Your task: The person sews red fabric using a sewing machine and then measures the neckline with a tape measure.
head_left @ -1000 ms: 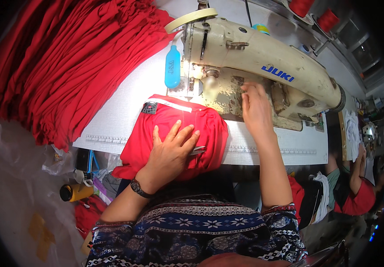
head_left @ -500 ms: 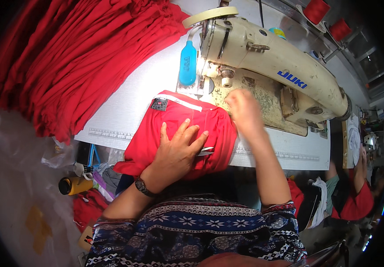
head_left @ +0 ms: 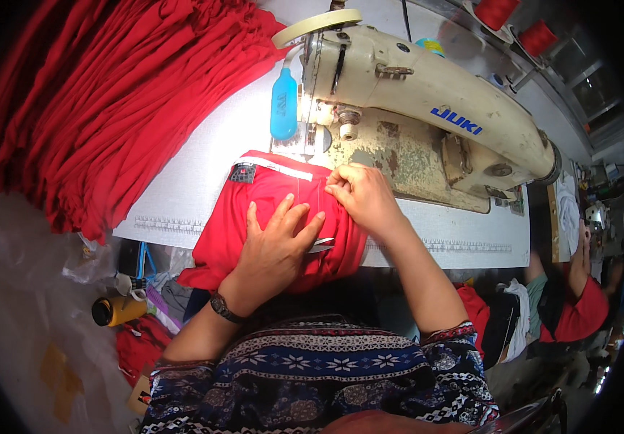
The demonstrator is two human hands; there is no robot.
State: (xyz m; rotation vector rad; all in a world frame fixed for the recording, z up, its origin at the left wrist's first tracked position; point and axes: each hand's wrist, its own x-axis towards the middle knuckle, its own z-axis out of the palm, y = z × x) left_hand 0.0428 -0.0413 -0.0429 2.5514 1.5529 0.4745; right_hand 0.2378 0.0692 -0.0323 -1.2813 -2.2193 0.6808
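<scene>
A red knit garment [head_left: 254,239] lies bunched at the table's front edge, a white tape band [head_left: 272,168] and a dark label [head_left: 242,173] along its far edge. My left hand [head_left: 272,249] rests on it, fingers spread, holding the cloth down. From under that palm stick the metal blades of what look like thread snips [head_left: 320,247]; their handles are hidden. At the band's right end, my right hand [head_left: 362,195] has thumb and forefinger pinched together over the cloth. Thin pale threads run down the fabric beside them; what the pinch holds is too small to make out.
A cream sewing machine [head_left: 427,87] stands behind the garment, a blue handle-shaped piece [head_left: 283,108] hanging by its needle end. A large heap of red garments [head_left: 124,101] covers the table's left. Red thread cones [head_left: 496,14] stand at the back right. Another person's arm [head_left: 579,264] shows far right.
My right hand has come left and down from beside the machine bed to the garment's edge, its fingers now pinched. The left hand still lies on the cloth. The whole view has shifted slightly.
</scene>
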